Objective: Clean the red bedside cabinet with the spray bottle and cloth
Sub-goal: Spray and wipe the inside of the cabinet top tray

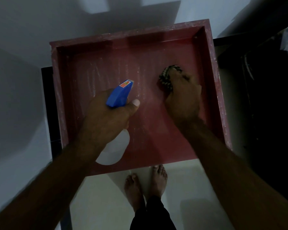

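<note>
Left hand (105, 117) curls fingers round spray bottle (119, 94); right hand (183, 100) clenches cloth (164, 78) against cabinet (96, 63).

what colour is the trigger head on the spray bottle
Blue, with a small red label near the nozzle; the spray bottle body below is translucent white. Shows in the head view, held in the left hand.

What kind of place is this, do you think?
Likely a room in a home, perhaps a bedroom: a red bedside cabinet by a plain white wall, a pale floor, and the person's bare feet in front of it.
</note>
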A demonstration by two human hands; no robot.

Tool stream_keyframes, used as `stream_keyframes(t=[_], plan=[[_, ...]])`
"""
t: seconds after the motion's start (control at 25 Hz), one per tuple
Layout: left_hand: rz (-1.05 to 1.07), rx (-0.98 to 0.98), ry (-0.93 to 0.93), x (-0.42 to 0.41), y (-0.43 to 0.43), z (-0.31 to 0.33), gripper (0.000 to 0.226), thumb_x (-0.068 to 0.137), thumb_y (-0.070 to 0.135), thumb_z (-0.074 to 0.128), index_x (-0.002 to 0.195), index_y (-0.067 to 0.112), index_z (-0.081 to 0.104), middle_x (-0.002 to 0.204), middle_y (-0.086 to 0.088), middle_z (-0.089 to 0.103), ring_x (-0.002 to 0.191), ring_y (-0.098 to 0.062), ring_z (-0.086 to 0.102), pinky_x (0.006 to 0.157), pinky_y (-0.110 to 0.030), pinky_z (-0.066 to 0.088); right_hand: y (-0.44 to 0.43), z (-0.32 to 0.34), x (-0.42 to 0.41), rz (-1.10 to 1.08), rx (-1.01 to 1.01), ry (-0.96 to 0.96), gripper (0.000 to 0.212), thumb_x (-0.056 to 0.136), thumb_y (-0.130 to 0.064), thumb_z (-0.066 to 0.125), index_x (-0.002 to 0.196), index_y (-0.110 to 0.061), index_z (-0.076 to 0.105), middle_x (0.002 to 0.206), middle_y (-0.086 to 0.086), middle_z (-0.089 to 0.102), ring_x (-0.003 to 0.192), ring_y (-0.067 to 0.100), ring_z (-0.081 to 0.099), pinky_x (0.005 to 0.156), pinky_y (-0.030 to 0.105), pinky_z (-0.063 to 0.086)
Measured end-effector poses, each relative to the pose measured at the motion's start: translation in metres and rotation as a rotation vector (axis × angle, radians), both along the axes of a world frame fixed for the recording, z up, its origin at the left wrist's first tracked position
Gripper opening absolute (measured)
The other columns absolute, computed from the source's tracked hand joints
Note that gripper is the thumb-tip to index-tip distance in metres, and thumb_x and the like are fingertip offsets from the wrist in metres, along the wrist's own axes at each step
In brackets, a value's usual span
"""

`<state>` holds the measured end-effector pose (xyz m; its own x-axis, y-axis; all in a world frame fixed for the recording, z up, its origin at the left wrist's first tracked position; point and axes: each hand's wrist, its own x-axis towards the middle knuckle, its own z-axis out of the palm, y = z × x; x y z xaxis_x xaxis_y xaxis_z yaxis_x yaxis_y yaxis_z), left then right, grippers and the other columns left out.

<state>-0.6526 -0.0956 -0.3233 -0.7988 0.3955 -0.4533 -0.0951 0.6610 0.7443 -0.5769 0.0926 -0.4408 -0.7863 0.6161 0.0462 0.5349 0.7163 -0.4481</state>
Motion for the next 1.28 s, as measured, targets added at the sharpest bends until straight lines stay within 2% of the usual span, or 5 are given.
stream_keyframes(t=[0.2,0.48,0.68,0.96,1.28], plan=[[0.005,-0.009,-0.002,-0.003,0.002,-0.001,0.040,0.089,0.032,0.072,0.085,-0.005,0.059,0.070,-0.024,0.065,0.046,-0.005,0.054,0.049,-0.011,0.046,-0.022,-0.005,-0.010,0.276,0.046,0.001,0.071,0.071,0.003,0.068,0.140,-0.012,0.063,0.130,0.006,0.071,0.125,0.037,0.057,0.093,0.051,0.051],[0.004,0.018,-0.019,-0.015,0.001,-0.002,0.038,0.091,0.028,0.071,0.087,-0.008,0.059,0.070,-0.027,0.062,0.044,-0.005,0.054,0.048,-0.009,0.045,0.012,-0.017,-0.020,-0.072,0.038,-0.053,0.063,0.083,-0.013,0.064,0.143,-0.028,0.055,0.135,-0.001,0.067,0.125,0.029,0.053,0.095,0.038,0.046],[0.008,0.015,-0.031,-0.020,0.003,-0.001,0.040,0.091,0.029,0.072,0.084,-0.008,0.058,0.067,-0.025,0.062,0.043,-0.005,0.053,0.046,-0.011,0.044,-0.019,-0.006,-0.032,0.251,0.062,0.038,0.071,0.067,0.005,0.070,0.136,-0.009,0.064,0.123,0.009,0.073,0.117,0.041,0.060,0.089,0.051,0.052],[0.047,0.014,-0.050,-0.027,0.000,-0.003,0.037,0.090,0.029,0.071,0.093,-0.006,0.061,0.072,-0.027,0.064,0.046,-0.007,0.057,0.048,-0.007,0.046,0.014,-0.013,-0.039,0.016,0.047,0.001,0.056,0.084,-0.009,0.069,0.139,-0.020,0.060,0.128,0.000,0.071,0.118,0.031,0.057,0.095,0.047,0.052],[0.042,0.039,-0.051,-0.025,0.007,0.003,0.037,0.091,0.026,0.072,0.088,-0.009,0.058,0.068,-0.028,0.060,0.044,-0.005,0.052,0.045,-0.008,0.040,-0.009,-0.008,-0.045,0.200,0.050,0.025,0.071,0.073,0.003,0.065,0.142,-0.014,0.061,0.130,0.007,0.070,0.120,0.035,0.056,0.092,0.045,0.048]])
